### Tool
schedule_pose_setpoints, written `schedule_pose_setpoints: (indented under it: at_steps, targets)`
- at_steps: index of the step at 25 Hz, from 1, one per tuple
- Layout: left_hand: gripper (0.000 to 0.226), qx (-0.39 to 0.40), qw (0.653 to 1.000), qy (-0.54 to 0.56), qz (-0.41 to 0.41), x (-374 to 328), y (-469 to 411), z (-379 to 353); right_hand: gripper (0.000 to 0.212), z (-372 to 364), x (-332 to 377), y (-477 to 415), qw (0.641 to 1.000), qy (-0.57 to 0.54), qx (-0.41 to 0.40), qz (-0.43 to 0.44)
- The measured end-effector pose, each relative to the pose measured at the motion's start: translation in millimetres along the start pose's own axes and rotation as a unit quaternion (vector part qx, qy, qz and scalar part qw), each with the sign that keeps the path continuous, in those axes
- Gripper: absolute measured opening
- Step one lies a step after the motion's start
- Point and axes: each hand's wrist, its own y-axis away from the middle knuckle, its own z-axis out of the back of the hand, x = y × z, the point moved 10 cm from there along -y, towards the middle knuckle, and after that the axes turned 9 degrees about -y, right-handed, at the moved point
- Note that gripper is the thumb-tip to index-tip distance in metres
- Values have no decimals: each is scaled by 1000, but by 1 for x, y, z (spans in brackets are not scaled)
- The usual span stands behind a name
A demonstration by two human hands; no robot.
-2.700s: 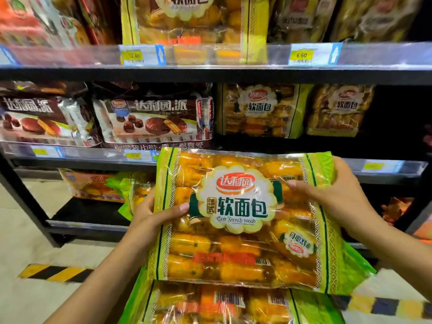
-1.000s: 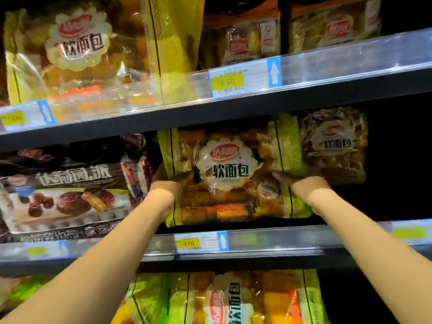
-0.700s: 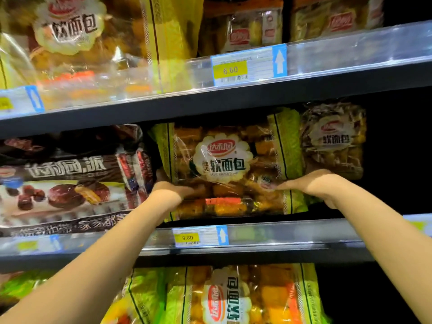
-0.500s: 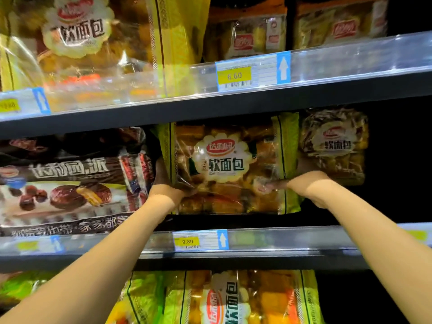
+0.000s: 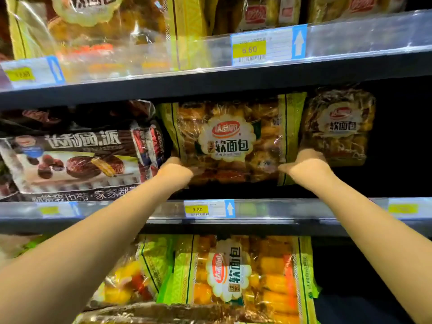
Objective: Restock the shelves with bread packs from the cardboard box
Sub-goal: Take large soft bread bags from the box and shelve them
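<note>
A green-edged bread pack (image 5: 230, 139) with a white flower label stands upright on the middle shelf (image 5: 268, 210). My left hand (image 5: 175, 173) grips its lower left corner and my right hand (image 5: 306, 164) grips its lower right edge. Both arms reach over the shelf's front rail. The cardboard box is not in view.
A second bread pack (image 5: 339, 127) stands just right of the held one, with dark space beyond it. Chocolate pie packs (image 5: 77, 155) fill the left of the shelf. More bread packs sit on the upper shelf (image 5: 105, 22) and below (image 5: 238, 272). A 9.80 price tag (image 5: 198, 209) is on the rail.
The bread pack has gone from held in front of the shelves to standing deep on the middle shelf. In the last second both hands pushed it slightly back and straightened it.
</note>
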Motion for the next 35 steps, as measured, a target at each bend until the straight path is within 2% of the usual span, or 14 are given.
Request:
schedule_pose_setpoints:
  at_steps: [2, 3, 6, 9, 12, 14, 18, 20, 23, 25, 27, 29, 31, 35]
  targets:
    - [78, 2, 997, -50, -62, 7, 44, 14, 78, 12, 18, 42, 994, -8, -64, 94]
    - [81, 5, 990, -95, -103, 9, 73, 21, 81, 12, 29, 69, 986, -16, -64, 154]
    - [77, 23, 959, -187, -212, 36, 145, 28, 86, -22, 48, 152, 960, -11, 72, 271]
    - [89, 88, 926, -232, -286, 76, 201, 16, 98, -75, 29, 215, 927, 19, 272, 258]
    - [102, 209, 906, -277, -245, 133, 225, -4, 110, -116, 4, 247, 881, 127, 393, 231]
    - [109, 259, 903, -283, -190, 161, 223, -5, 110, -127, -6, 252, 867, 172, 411, 222]
    - [117, 257, 903, -305, -156, 179, 211, 3, 124, -146, -8, 249, 862, 217, 380, 254]
    - [111, 256, 913, -282, -143, 183, 210, 4, 127, -152, -6, 250, 860, 216, 367, 280]
    - [86, 254, 919, -260, -150, 180, 211, 4, 107, -148, -1, 253, 860, 181, 376, 294]
    - [79, 246, 924, -250, -153, 173, 214, 6, 82, -144, -2, 255, 866, 145, 395, 269]
    - [77, 226, 919, -276, -168, 165, 215, 8, 74, -142, -4, 252, 875, 127, 402, 237]
    - [80, 193, 914, -300, -191, 158, 216, 10, 79, -142, -6, 249, 882, 93, 421, 188]
    - [83, 166, 916, -298, -211, 155, 216, 13, 93, -147, -5, 250, 872, 76, 457, 156]
    - [90, 136, 916, -300, -230, 152, 217, 21, 117, -161, 1, 260, 846, 104, 492, 175]
